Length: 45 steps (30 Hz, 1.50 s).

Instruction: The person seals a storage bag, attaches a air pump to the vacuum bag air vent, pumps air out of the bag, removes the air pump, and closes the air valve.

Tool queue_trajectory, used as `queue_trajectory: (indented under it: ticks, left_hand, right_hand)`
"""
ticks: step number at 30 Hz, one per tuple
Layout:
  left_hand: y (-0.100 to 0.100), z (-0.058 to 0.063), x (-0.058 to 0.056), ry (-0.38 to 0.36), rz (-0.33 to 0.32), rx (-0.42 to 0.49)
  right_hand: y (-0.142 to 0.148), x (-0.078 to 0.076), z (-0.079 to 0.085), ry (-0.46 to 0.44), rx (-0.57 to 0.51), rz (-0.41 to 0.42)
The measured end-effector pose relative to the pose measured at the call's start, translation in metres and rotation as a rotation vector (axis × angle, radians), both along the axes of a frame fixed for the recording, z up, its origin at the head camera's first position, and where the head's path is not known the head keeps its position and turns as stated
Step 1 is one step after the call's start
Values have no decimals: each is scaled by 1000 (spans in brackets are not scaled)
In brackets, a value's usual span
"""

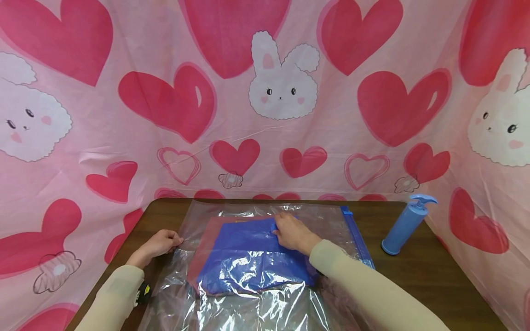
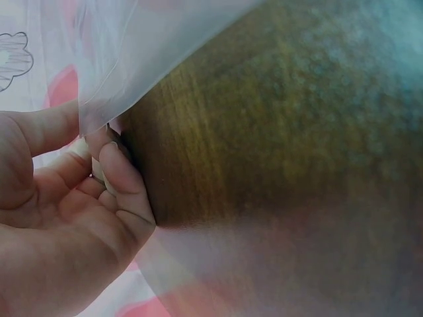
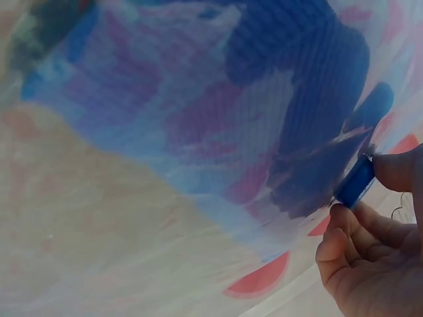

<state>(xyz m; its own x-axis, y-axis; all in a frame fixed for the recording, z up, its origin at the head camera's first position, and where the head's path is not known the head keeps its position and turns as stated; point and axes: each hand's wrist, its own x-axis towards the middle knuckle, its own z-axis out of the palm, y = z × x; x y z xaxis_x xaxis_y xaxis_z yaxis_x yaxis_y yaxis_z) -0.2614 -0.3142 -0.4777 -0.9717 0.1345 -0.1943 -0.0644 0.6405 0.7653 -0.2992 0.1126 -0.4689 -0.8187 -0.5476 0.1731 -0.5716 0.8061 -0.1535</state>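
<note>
The bag (image 1: pixel 248 312) lies mid-table (image 1: pixel 434 276), blue cloth (image 1: pixel 256 257) inside over red cloth (image 1: pixel 204 257). At its ten o'clock the left hand (image 1: pixel 155 243) pinches the edge; at one, the right hand (image 1: pixel 294 232) pinches a small blue piece (image 3: pixel 355 183). The right sleeve (image 1: pixel 372 289) crosses at four, hiding the zip's (image 1: pixel 358 239) near end. Pump (image 1: pixel 406 227) at two; curtain (image 1: pixel 331 128) at twelve.
</note>
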Motion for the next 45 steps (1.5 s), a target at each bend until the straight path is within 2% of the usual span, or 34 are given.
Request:
queue_trajectory:
  ticks: [6, 11, 19, 28, 37, 45]
  left_hand:
    - [0, -1, 0, -3, 8, 4]
    - [0, -3, 1, -8, 15, 6]
    - [1, -2, 0, -12, 9, 5]
    - [0, -3, -1, 0, 2, 6]
    - [-1, -2, 0, 0, -1, 3]
    - [0, -2, 0, -1, 1, 3]
  right_hand:
    - [-2, 1, 3, -37, -11, -67]
    - [-3, 3, 3, -49, -44, -84]
    - [-4, 2, 2, -38, -58, -78]
    - [-5, 3, 4, -65, -21, -62]
    - [-3, 3, 4, -53, 26, -31]
    - [1, 4, 1, -48, -3, -70]
